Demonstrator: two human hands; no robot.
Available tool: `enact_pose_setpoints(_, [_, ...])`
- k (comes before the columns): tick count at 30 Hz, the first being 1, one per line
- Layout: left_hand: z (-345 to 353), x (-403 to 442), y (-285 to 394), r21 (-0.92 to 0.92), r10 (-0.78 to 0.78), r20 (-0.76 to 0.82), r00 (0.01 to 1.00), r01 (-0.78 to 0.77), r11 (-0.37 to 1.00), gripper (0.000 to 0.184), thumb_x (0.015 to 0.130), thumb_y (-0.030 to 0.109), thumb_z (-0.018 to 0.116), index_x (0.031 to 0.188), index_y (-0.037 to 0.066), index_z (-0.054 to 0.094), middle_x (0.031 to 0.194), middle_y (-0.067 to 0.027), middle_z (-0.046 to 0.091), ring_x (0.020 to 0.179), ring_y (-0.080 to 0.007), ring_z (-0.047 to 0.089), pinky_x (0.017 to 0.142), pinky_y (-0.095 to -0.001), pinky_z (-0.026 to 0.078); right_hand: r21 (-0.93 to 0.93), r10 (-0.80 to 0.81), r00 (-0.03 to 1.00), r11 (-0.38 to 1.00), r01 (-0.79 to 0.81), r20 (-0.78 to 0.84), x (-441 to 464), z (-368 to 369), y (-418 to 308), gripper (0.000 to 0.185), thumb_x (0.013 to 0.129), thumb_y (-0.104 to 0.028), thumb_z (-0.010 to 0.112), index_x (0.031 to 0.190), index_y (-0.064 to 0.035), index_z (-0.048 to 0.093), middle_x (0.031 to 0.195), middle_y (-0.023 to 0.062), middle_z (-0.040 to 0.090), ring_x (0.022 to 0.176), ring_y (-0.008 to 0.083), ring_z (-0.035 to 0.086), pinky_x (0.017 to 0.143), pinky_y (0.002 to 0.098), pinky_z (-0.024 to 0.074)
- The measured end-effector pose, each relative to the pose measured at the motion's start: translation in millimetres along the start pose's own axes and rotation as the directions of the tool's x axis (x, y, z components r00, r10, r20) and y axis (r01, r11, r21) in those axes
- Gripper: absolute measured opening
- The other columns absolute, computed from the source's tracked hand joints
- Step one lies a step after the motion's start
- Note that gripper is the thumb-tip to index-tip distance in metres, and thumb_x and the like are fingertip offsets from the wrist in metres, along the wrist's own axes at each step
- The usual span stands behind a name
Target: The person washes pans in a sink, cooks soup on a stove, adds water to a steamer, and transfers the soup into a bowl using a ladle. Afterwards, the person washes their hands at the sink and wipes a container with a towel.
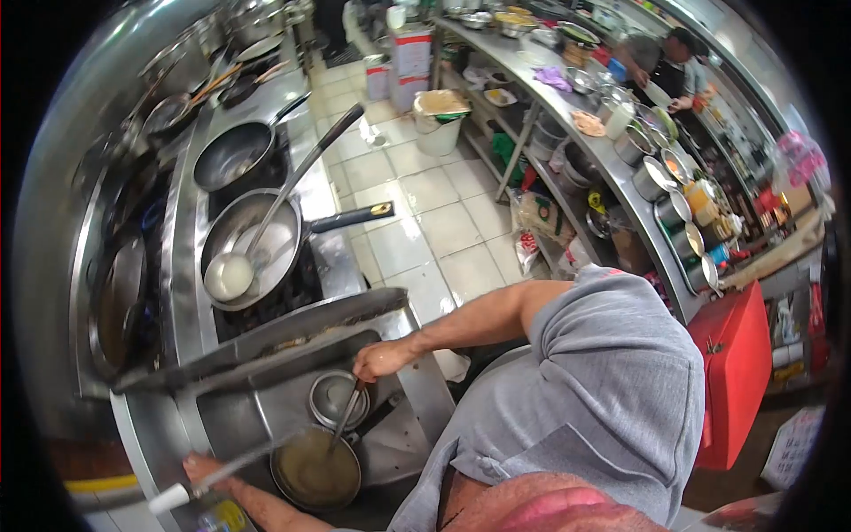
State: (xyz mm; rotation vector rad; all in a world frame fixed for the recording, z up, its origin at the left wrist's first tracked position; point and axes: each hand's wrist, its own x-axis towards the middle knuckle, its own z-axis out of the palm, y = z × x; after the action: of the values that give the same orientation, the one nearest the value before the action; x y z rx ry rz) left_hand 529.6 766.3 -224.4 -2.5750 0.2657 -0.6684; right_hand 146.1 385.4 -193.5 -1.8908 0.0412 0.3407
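My right hand (383, 359) is closed around the handle of a long metal utensil (340, 429). Its lower end dips into cloudy, beige liquid in a round pan (316, 467) in the sink, so its head is hidden. Beside that pan, just below my right hand, sits a smaller metal pot (339, 399). My left hand (206, 470) is at the left edge of the sink, close to a metal pipe spout (253, 457) with a white end. The spout partly covers that hand, and its finger grip is unclear.
On the stove stands a wok (284, 235) with a ladle (232, 273) in it, its handle sticking out; behind is a black frying pan (232, 158). A long counter (612, 168) carries pots and containers. A co-worker (675, 71) stands beyond it. A red box (731, 377) is behind me.
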Motion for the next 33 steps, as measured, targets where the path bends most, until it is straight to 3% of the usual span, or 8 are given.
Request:
enact_pose_setpoints(9, [-80, 18, 54, -0.508, -0.193, -0.276, 0.942, 0.027, 0.861, 0.021, 0.084, 0.021, 0.051, 0.072, 0.004, 0.054, 0.076, -0.0049, 0.051, 0.067, -0.0174, 0.053, 0.056, -0.031, 0.043, -0.166, 0.071, 0.838, 0.968, -0.189, -0.541, -194, -94, 30, 0.02, 0.089, -0.021, 0.046, 0.094, -0.0025, 0.053, 0.085, 0.0156, 0.059, 0.081, 0.0305, 0.056, 0.073, 0.0378, 0.0438])
enact_pose_setpoints(14, [-237, -67, 171, -0.888, -0.356, -0.278, 0.892, -0.097, 0.449, 0.025, 0.086, 0.02, 0.05, 0.067, 0.003, 0.05, 0.066, -0.0023, 0.046, 0.06, -0.014, 0.047, 0.051, -0.0288, 0.038, 0.041, 0.239, 0.355, 0.874, -0.484, -0.904, -343, -103, 107, 0.025, 0.087, -0.025, 0.046, 0.088, -0.0013, 0.054, 0.08, 0.0183, 0.058, 0.078, 0.0342, 0.056, 0.069, 0.0406, 0.0432])
enact_pose_setpoints(18, [-352, -167, 257, -0.995, -0.199, -0.094, 0.975, -0.1, -0.02, 0.03, 0.087, 0.019, 0.048, 0.063, 0.001, 0.046, 0.059, -0.0002, 0.042, 0.055, -0.0113, 0.042, 0.047, -0.027, 0.034, 0.316, 0.329, -0.057, 0.825, -0.469, -0.943, -450, -59, 168, 0.021, 0.081, -0.022, 0.051, 0.074, -0.0021, 0.052, 0.06, 0.0126, 0.054, 0.053, 0.0245, 0.052, 0.052, 0.0382, 0.0422])
enact_pose_setpoints(22, [-463, -252, 325, -0.926, 0.242, -0.099, 0.965, -0.001, -0.378, 0.035, 0.088, 0.018, 0.047, 0.059, 0.0, 0.042, 0.051, 0.0018, 0.037, 0.049, -0.0086, 0.037, 0.043, -0.0252, 0.03, 0.739, 0.737, -0.058, 0.671, -0.058, -0.674, -539, -2, 183, 0.011, 0.073, -0.01, 0.056, 0.066, -0.0056, 0.05, 0.051, 0.0059, 0.047, 0.045, 0.0182, 0.047, 0.044, 0.0328, 0.0414])
enact_pose_setpoints(27, [-594, -301, 402, -0.795, 0.805, -0.436, 0.403, 0.246, -0.554, 0.038, 0.088, 0.02, 0.051, 0.056, 0.006, 0.034, 0.048, 0.0045, 0.029, 0.042, -0.0055, 0.028, 0.038, -0.0222, 0.02, 0.762, 0.785, 0.117, 0.536, 0.364, -0.608, -636, 106, 135, 0.018, 0.068, -0.004, 0.064, 0.082, -0.0082, 0.054, 0.066, 0.0038, 0.054, 0.052, 0.012, 0.05, 0.047, 0.0301, 0.0447])
enact_pose_setpoints(30, [-590, -357, 515, -0.651, 0.926, -0.351, -0.138, 0.747, -0.135, 0.026, 0.085, 0.02, 0.053, 0.064, 0.005, 0.046, 0.055, -0.001, 0.039, 0.051, -0.0128, 0.041, 0.046, -0.0271, 0.036, 0.297, 0.826, -0.055, 0.263, 0.918, -0.561, -670, 211, 144, 0.026, 0.073, -0.013, 0.064, 0.098, -0.0074, 0.058, 0.086, 0.0095, 0.061, 0.072, 0.0178, 0.059, 0.061, 0.0348, 0.0491])
enact_pose_setpoints(32, [-571, -414, 571, -0.757, 0.952, -0.207, -0.224, 0.653, -0.011, 0.022, 0.083, 0.02, 0.054, 0.07, 0.004, 0.05, 0.06, -0.0036, 0.044, 0.057, -0.016, 0.046, 0.052, -0.0304, 0.041, 0.822, 0.784, -0.482, 0.533, 0.2, -0.391, -663, 284, 185, 0.03, 0.075, -0.014, 0.062, 0.103, -0.0052, 0.055, 0.091, 0.0128, 0.06, 0.078, 0.0224, 0.059, 0.068, 0.0351, 0.0483])
enact_pose_setpoints(33, [-577, -425, 584, -0.889, 0.916, -0.261, -0.304, 0.446, -0.105, 0.018, 0.082, 0.02, 0.055, 0.08, 0.004, 0.05, 0.07, -0.0066, 0.046, 0.065, -0.0177, 0.049, 0.057, -0.0308, 0.042, 0.953, 0.727, -0.634, 0.297, -0.059, -0.265, -641, 319, 207, 0.033, 0.076, -0.015, 0.061, 0.106, -0.0041, 0.054, 0.093, 0.0145, 0.06, 0.081, 0.0247, 0.059, 0.071, 0.0353, 0.0479])
